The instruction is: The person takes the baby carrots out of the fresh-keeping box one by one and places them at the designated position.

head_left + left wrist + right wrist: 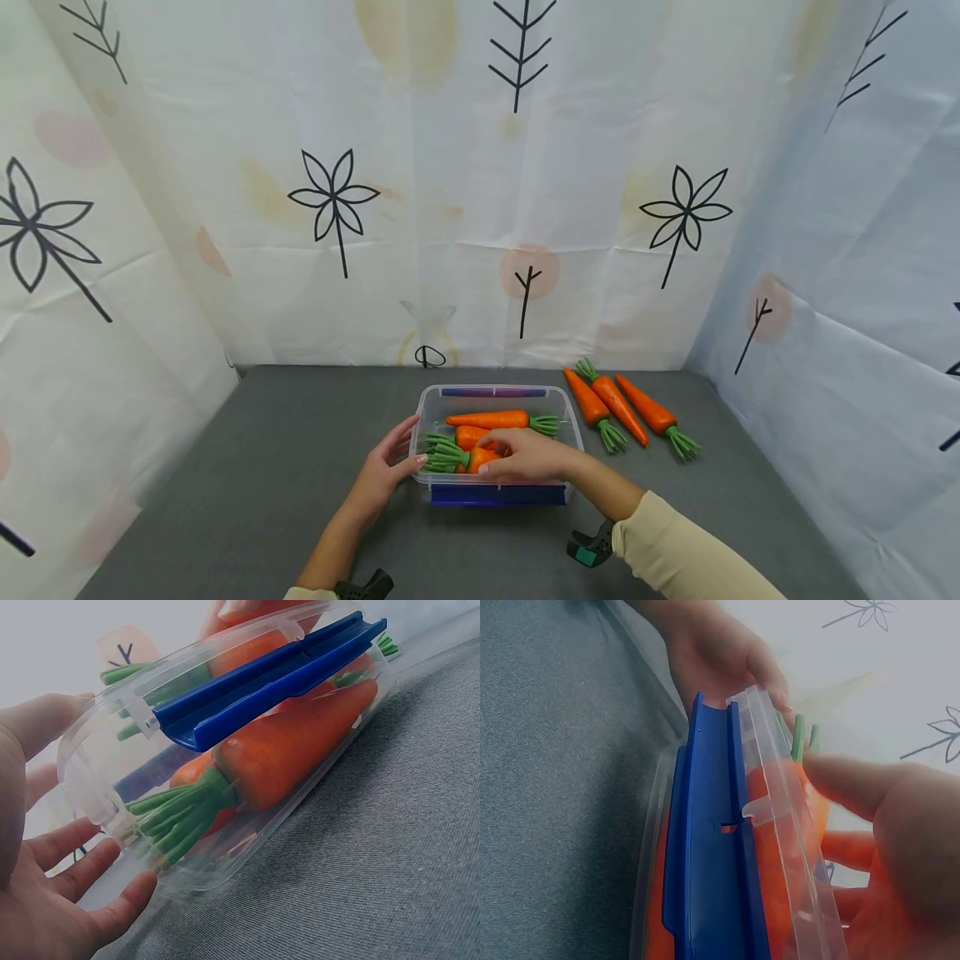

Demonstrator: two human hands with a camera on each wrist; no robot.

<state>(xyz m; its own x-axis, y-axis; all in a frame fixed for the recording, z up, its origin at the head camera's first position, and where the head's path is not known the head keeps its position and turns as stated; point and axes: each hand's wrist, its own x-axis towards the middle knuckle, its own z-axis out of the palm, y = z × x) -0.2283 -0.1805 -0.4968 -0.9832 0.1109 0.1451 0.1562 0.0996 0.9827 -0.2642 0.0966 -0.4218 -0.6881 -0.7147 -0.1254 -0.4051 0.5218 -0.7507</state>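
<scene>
A clear plastic box (572,429) with blue clips stands lidless on the grey table, several orange carrots with green tops inside. My right hand (528,454) reaches in over the right side and grips the front carrot (480,458), thumb in front and fingers behind; its tip is hidden by the hand. Behind it lie another carrot (467,437) and, at the back, a carrot (487,418) pointing left. My left hand (386,462) touches the box's left end, its fingers spread. Through the wall in the left wrist view, a lower carrot (285,754) shows.
Three carrots lie on the table right of the box: a left one (588,400), a middle one (619,407) and a right one (651,408). A blue clip (498,495) hangs folded down on the box's front. White printed cloth (465,308) encloses the table at the back and sides.
</scene>
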